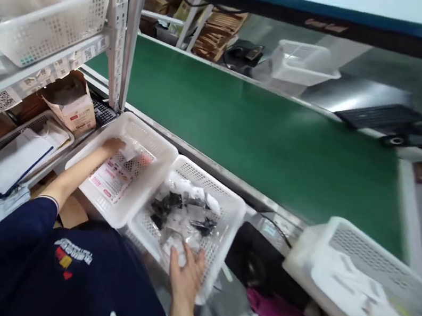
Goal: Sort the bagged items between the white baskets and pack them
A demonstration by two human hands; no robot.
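Biggest thing: green belt (241, 120) running across the far side, w/ nothing from either hand reaching onto it. Next, screen (318, 22) up top, cut off by the frame. On the near side, 2 white bins side by side: L bin (159, 163) and R bin (229, 226); a 3rd bin (346, 240) sits well apart to the right.

R bin holds a heap of black & clear bags (185, 213). L bin holds a printed pkt (112, 179) lying flat, plus a clear pkt (130, 149) & a small red item (145, 159) near its far side.

Step in hand, prob.: handling bagged goods, 1 hand per bin. Next move calls for a sure pinch on thin, slippery film, esp. w/ bags overlapping in the R bin.

Hands are well apart. L arm stretches fwd from the body, L hand (113, 146) dipping over the L bin's far-left part, at the clear pkt; fingertips blurred, so can't tell if it's gripping. R forearm comes up from the bottom edge; R hand (187, 273) is back-up, fingers spread, not clamped, tips at the near bags. Whether they press down: can't tell.
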